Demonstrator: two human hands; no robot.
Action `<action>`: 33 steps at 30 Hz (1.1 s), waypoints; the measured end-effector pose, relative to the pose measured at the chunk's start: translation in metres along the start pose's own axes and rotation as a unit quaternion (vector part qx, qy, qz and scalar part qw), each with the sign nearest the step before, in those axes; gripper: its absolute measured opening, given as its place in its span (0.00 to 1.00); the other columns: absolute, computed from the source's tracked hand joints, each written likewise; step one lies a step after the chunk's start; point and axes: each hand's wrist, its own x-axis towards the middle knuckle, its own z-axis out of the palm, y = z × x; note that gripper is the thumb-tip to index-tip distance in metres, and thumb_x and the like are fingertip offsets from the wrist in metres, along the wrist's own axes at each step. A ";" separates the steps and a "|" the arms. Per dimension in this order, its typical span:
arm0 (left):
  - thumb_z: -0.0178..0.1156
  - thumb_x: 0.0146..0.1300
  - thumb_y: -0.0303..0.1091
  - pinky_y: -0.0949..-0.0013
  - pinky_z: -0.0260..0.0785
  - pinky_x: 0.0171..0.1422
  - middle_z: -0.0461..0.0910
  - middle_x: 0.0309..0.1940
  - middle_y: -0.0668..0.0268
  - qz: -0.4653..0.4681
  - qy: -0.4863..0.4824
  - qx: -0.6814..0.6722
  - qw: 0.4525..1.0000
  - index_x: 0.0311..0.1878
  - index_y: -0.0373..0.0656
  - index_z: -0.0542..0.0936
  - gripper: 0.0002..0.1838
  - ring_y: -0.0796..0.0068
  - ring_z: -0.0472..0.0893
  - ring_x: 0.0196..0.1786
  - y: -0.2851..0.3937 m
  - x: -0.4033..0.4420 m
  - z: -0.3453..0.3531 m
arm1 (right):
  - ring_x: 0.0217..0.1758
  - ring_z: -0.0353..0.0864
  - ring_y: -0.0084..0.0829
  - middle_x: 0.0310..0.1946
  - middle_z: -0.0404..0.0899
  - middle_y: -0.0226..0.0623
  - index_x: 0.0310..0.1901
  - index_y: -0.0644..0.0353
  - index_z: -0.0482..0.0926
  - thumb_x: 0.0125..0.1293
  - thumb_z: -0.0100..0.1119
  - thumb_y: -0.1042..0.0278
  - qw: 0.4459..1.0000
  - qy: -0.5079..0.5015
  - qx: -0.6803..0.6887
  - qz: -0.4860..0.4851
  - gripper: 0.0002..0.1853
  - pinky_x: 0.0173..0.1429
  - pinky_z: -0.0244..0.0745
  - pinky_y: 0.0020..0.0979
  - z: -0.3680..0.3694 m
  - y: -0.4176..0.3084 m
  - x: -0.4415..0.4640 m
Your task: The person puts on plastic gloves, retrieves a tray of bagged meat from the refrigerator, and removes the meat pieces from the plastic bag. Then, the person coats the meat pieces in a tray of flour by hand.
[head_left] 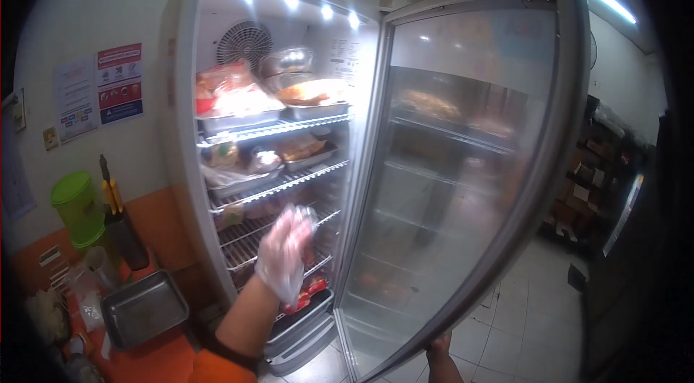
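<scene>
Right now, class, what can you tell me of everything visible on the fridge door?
The fridge door stands wide open, swung to the right of the lit fridge. It is tall, with a large panel that looks like glass in a thick grey, metal-looking frame. The panel looks hazy, with blurred reflections. The right hand is at its lower edge; its grip is unclear.

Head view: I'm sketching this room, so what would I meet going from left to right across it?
Green container, dark tool holder, gloved left hand, right hand, dark shelving.
</scene>
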 end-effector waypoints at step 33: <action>0.62 0.58 0.28 0.74 0.73 0.47 0.75 0.40 0.67 -0.336 0.278 -0.311 0.844 0.45 0.41 0.73 0.13 0.75 0.76 0.42 0.019 0.061 0.079 | 0.57 0.73 0.39 0.55 0.72 0.45 0.63 0.63 0.63 0.64 0.56 0.45 0.874 -0.250 0.242 0.339 0.35 0.60 0.68 0.41 0.154 -0.059 0.248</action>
